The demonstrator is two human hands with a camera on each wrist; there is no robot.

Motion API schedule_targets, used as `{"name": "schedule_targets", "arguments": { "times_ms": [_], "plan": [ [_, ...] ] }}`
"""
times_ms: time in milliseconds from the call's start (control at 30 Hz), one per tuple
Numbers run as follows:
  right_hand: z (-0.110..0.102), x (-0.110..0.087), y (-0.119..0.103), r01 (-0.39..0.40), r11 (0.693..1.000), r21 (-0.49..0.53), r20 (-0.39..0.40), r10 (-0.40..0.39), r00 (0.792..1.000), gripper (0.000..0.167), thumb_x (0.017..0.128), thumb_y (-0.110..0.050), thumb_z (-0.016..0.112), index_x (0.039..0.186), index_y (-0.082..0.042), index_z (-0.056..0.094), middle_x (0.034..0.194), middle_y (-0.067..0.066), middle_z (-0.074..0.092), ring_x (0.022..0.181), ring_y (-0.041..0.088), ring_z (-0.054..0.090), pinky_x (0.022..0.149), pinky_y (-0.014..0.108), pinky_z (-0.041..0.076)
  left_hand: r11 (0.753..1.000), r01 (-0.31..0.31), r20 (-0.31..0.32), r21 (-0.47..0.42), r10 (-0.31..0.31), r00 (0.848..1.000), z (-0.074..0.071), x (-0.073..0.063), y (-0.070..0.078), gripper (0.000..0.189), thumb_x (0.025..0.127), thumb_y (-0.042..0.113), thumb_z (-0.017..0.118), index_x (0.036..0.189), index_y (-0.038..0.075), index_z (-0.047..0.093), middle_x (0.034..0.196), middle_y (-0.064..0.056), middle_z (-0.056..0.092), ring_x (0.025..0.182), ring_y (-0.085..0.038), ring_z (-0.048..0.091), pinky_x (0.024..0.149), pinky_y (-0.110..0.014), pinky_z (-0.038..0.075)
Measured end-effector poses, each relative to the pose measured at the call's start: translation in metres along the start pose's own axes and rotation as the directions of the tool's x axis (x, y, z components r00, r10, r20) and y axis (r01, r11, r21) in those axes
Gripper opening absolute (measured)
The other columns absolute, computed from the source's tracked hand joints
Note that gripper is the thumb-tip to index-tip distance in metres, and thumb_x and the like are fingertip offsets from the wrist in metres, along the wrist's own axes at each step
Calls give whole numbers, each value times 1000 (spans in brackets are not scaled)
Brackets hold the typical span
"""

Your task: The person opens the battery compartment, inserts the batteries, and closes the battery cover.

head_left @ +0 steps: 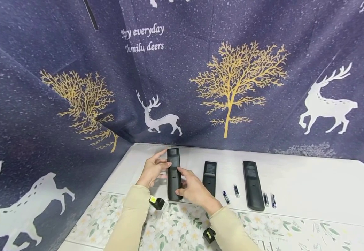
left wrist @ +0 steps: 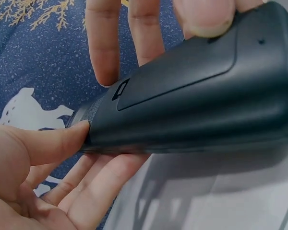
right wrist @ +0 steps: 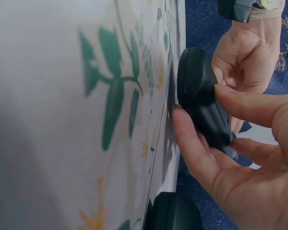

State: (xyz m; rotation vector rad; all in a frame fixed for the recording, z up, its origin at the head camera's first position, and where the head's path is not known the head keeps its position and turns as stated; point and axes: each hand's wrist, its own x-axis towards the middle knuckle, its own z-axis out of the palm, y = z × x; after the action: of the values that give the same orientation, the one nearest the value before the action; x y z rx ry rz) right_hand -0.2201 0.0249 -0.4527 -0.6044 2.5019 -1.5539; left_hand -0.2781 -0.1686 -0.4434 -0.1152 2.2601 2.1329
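Observation:
Between both hands is a black remote control [head_left: 173, 184], its back side up and its battery cover [left wrist: 182, 72] in place. My left hand [head_left: 152, 170] holds it near its far end, thumb on the back and fingers at the side and underneath, as the left wrist view shows. My right hand [head_left: 197, 188] grips the nearer part, its thumb on the cover near one end. In the right wrist view the right hand [right wrist: 249, 143] has its fingers around the remote's edges.
Two more black remotes, one in the middle [head_left: 210, 177] and one farther right [head_left: 253, 186], lie back up on the white table [head_left: 310, 191]. Two small batteries [head_left: 226, 197] lie between them, and two others [head_left: 273, 201] right of the right remote. A patterned cloth [head_left: 182, 87] hangs behind.

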Motion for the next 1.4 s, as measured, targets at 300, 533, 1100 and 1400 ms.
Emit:
{"name": "schedule_targets", "arguments": {
  "times_ms": [300, 533, 1100, 1400],
  "plan": [
    [2, 1, 1, -25, 999, -21, 17, 25, 1000, 85, 88, 8, 82, 161, 2, 39, 142, 26, 52, 101, 28, 69, 79, 39, 62, 1000, 3, 12, 3, -3, 1000, -1, 3, -8, 67, 97, -5, 72, 159, 11, 52, 131, -26, 64, 101, -34, 73, 75, -48, 66],
    [0, 0, 2, -46, 998, -48, 20, 47, 999, 85, 87, 4, 84, 161, 2, 40, 139, 23, 54, 100, 27, 68, 81, 42, 60, 1000, 13, 35, -6, -13, 999, -1, 5, -14, 69, 95, -7, 73, 158, 12, 53, 129, -25, 65, 101, -35, 73, 73, -45, 66],
    [-3, 0, 0, -52, 995, -81, 43, 55, 998, 80, 89, -1, 85, 158, 2, 45, 139, 19, 56, 100, 25, 67, 80, 40, 59, 999, 24, 10, 27, -24, 1000, -3, 7, -16, 68, 92, -8, 76, 155, 4, 53, 133, -30, 64, 107, -43, 72, 76, -49, 66],
    [0, -2, 0, -55, 995, -87, 52, 60, 997, 73, 90, -2, 85, 155, 3, 49, 147, 21, 53, 103, 28, 68, 78, 39, 60, 997, 39, -42, 70, -36, 998, 0, 3, -18, 68, 89, -11, 77, 152, 1, 55, 130, -30, 66, 95, -37, 76, 72, -47, 66]
  ]
}}
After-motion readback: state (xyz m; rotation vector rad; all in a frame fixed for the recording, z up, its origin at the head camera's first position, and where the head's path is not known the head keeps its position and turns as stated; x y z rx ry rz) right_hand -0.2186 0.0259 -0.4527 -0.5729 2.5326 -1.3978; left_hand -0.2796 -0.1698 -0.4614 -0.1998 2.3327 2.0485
